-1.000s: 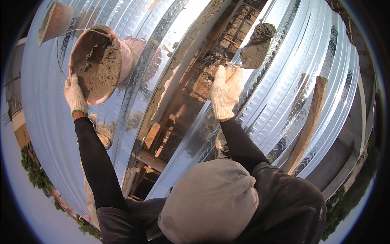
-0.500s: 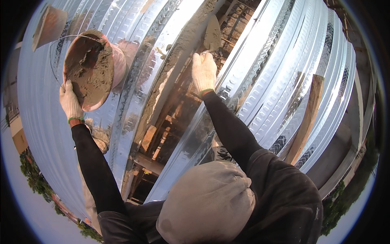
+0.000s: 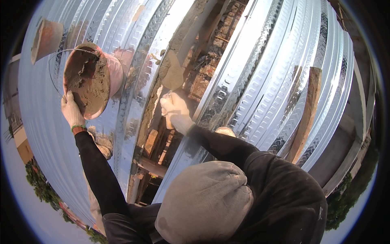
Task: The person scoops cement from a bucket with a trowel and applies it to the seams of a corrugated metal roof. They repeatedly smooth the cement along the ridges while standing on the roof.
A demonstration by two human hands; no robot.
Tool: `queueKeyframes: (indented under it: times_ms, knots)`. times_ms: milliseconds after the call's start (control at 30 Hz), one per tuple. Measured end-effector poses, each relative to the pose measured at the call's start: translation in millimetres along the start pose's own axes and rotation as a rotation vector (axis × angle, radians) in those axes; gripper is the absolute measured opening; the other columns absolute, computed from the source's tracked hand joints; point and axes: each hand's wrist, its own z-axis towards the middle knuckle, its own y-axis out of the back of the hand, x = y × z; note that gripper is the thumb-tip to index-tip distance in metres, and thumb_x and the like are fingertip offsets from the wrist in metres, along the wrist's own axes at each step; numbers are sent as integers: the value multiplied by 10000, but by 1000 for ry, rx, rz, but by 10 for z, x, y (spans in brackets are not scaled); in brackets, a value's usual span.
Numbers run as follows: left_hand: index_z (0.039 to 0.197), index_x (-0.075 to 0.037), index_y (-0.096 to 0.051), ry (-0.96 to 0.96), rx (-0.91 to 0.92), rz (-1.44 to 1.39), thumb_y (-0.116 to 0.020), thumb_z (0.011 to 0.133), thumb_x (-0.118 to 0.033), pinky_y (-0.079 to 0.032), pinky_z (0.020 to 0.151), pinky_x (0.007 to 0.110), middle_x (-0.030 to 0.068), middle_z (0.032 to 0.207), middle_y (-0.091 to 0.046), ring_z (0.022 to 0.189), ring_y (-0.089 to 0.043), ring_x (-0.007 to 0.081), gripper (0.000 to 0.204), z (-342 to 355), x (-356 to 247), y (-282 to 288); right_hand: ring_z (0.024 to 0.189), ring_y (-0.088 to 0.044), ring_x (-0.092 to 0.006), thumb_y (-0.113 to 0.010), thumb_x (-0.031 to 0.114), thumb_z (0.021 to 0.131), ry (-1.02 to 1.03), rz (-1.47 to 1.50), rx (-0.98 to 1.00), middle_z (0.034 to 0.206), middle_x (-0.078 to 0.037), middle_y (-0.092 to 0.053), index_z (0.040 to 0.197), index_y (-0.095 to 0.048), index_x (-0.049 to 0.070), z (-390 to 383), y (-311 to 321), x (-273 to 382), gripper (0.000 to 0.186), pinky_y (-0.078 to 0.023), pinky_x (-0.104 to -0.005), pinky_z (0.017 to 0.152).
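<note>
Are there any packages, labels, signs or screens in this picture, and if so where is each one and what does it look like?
None in view: no package, label, sign or screen.
Left hand: gloved, holds up a round reddish pan of grey mortar, upper left.
Right hand: gloved, holds a pointed trowel caked with mortar, at the gap between shiny corrugated metal sheets, centre.

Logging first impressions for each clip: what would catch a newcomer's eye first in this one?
Most striking are the shiny corrugated metal sheets filling the view, split by a gap showing brick and timber behind. At upper left the gloved left hand holds a reddish pan of wet grey mortar by its rim. At the centre the gloved right hand presses a mortar-smeared trowel to the gap's edge.
</note>
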Motion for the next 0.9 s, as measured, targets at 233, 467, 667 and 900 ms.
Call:
queueKeyframes:
  times_ms: [233,467,667,900]
  knots:
    - [1383,6,-707,44,6,-19,-673,1128,-342,-564,836,326,45,1117,-735,924,-667,128,432,-20,-13,-14,808,-643,-146,-689,281,1133,-262,543,241,1004,-32,-661,1276,-660,34,-256,506,854,288,-560,-297,671]
    - [1357,2,-710,-11,1,-9,-657,1139,-334,-526,717,314,18,1034,-715,807,-618,111,404,-33,4,1,788,-621,-130,-671,302,1154,241,554,217,998,-49,-640,1308,-620,-33,348,1066,2332,372,-550,-303,664]
    - [1335,7,-713,-36,-36,-18,-660,1142,-316,-547,848,328,30,1092,-725,933,-643,124,380,-32,58,36,856,-758,-208,-748,290,1089,1133,8,-300,979,-100,-748,1212,-708,34,523,1013,3588,287,-621,-347,706]
    - [1360,13,-703,32,34,-38,-661,1151,-310,-563,910,343,44,1154,-748,992,-678,139,387,-45,-74,-149,1080,-766,-486,-679,241,1072,818,-530,-1183,1138,-287,-763,1242,-606,-29,1722,706,2879,328,-602,-555,949]
